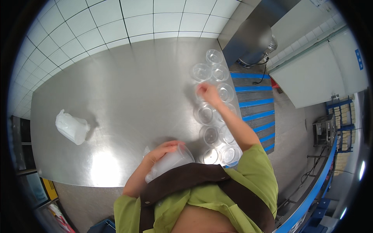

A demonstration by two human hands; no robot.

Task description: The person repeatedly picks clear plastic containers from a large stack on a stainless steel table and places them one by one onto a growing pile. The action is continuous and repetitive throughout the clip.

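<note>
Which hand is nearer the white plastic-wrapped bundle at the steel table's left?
Left. The left hand is right of the bundle; the right hand is farther right, by the clear round plastic cups.

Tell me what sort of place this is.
Probably a commercial kitchen or food-and-drink prep area: a broad metal worktop stands against a white tiled wall, and clear plastic cups are set out in rows along the worktop's right side.

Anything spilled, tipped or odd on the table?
Nothing stands out: no spill or toppling shows. Clear cups line the table's right side; a white bundle lies apart at left. The right hand hides one spot.
</note>
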